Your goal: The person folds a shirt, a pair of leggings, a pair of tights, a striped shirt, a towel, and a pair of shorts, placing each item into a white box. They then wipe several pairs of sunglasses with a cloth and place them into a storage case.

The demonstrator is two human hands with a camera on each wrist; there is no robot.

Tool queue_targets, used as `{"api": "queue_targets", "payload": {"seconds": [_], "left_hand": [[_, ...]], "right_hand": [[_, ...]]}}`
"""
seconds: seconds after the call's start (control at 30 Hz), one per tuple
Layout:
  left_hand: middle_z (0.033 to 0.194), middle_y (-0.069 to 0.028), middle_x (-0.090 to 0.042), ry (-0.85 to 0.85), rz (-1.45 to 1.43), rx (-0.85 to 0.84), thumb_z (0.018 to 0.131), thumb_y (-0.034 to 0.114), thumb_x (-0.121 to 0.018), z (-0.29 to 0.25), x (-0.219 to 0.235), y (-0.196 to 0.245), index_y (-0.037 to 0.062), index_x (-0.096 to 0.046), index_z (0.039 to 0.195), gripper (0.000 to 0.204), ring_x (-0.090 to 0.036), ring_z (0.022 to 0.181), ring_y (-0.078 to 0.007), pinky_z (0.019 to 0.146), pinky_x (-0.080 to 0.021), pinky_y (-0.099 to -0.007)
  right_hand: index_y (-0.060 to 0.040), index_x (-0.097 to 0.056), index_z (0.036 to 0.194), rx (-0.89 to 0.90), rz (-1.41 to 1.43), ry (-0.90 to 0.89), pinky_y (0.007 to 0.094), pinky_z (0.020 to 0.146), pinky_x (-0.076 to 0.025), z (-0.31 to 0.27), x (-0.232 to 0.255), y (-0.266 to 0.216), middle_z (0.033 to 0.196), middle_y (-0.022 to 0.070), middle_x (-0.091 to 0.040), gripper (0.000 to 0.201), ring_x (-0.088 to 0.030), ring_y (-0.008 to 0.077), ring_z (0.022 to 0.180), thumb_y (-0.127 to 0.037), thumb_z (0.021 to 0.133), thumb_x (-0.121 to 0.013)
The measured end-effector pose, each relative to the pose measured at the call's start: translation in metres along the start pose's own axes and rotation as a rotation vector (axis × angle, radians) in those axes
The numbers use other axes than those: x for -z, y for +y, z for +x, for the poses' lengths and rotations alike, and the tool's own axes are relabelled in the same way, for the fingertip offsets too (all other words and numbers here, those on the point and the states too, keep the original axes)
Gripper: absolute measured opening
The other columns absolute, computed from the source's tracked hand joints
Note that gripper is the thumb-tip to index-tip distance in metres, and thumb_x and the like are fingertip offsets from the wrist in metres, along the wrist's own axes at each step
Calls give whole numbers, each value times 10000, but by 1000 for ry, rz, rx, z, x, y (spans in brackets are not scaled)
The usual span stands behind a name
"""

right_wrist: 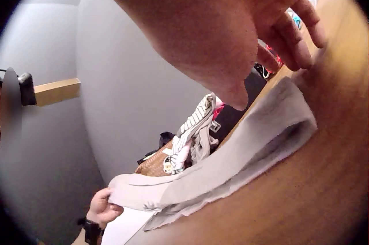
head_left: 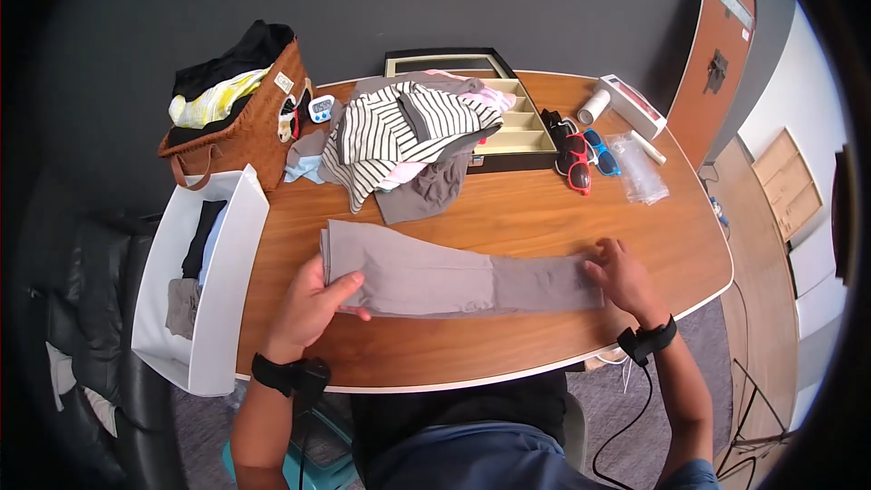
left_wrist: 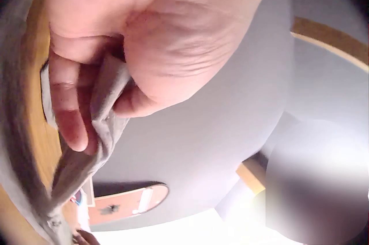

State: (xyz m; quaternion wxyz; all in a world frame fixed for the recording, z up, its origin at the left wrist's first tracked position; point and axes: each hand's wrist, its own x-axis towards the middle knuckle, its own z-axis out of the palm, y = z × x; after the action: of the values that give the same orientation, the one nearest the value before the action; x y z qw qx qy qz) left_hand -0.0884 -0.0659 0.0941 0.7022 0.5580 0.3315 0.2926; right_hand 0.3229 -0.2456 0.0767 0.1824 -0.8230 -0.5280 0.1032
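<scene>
A long grey garment [head_left: 417, 272], folded lengthwise, lies across the front of the wooden table, broad on the left and narrower to the right. My left hand [head_left: 313, 307] grips its broad end, and the left wrist view shows cloth [left_wrist: 109, 98] pinched between thumb and fingers. At the narrow end is my right hand [head_left: 626, 286], its fingers loosely bent and thumb right by the cloth edge. In the right wrist view the right fingers [right_wrist: 300, 55] hang apart over the table beside the folded end, with no cloth between them.
A white box [head_left: 236, 308] with folded clothes stands left, below a brown bag [head_left: 263, 118] stuffed with clothes. Behind the garment, striped clothing [head_left: 381, 132] is heaped against a compartment case [head_left: 526, 141]. Red sunglasses [head_left: 578, 163] and a plastic bag [head_left: 640, 172] lie back right.
</scene>
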Motion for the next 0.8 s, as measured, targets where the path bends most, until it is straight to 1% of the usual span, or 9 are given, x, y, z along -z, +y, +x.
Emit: {"api": "queue_targets", "payload": {"seconds": [0.13,0.2,0.3,0.37,0.4,0.5,0.6,0.77,0.8], "left_hand": [[976,-83,-660,103,379,62,928,135,-608,-4,33,-27,10,-500,1242,354,-661,837,-182,656,-567,-325],[865,-100,-661,250,1011,9,868,192,-677,-8,47,-39,44,-489,1264,462,-660,776,-253,648,-525,-370],[778,-87,-611,316,1084,11,828,187,-718,-11,42,-33,43,-487,1276,524,-618,719,-214,627,-481,-350],[756,-77,-593,338,1101,7,834,185,-713,-13,38,-33,58,-495,1272,505,-600,682,-232,629,-476,-351],[755,-80,-596,287,1073,30,836,191,-712,-12,36,-32,55,-493,1271,506,-598,678,-235,638,-477,-349],[765,-90,-609,180,1019,35,848,213,-710,-13,21,-33,32,-484,1271,513,-601,686,-228,651,-479,-340],[787,-100,-635,-74,903,1,876,209,-699,-18,-2,-31,-10,-472,1267,502,-611,699,-183,628,-476,-323],[771,-78,-636,-23,868,-50,917,163,-651,-8,-7,-33,-7,-479,1260,420,-593,667,-133,619,-472,-288],[770,-78,-635,-21,869,-75,916,164,-652,-7,-5,-35,-4,-483,1257,415,-587,661,-134,619,-474,-287]], "right_hand": [[14,-603,965,27,-156,0,442,755,-488,-8,-9,7,949,173,-580,399,-598,355,869,-371,878,-658],[19,-598,968,17,-124,-77,447,755,-485,-9,-5,-3,949,183,-579,375,-594,365,873,-339,875,-659],[19,-583,960,102,-70,-128,399,728,-488,-1,-15,11,871,146,-583,285,-606,296,823,-240,870,-660],[-10,-564,962,-67,344,-155,320,699,-478,4,-9,19,804,60,-565,200,-584,173,776,-184,898,-641],[-49,-539,978,-22,615,-150,266,672,-458,6,-4,18,794,7,-548,119,-536,95,764,-130,926,-608],[-65,-524,1025,28,853,-30,264,699,-476,22,2,53,853,26,-600,116,-574,110,800,-99,935,-588],[-71,-513,1171,-18,993,73,240,784,-485,27,40,14,966,54,-646,254,-620,131,907,-100,930,-584],[-87,-497,1229,210,870,-1,226,728,-453,23,52,-70,910,2,-593,346,-549,68,838,-63,900,-600],[-91,-492,1238,242,887,-113,229,703,-452,20,46,-90,905,-3,-584,361,-542,64,824,-64,898,-610]]}}
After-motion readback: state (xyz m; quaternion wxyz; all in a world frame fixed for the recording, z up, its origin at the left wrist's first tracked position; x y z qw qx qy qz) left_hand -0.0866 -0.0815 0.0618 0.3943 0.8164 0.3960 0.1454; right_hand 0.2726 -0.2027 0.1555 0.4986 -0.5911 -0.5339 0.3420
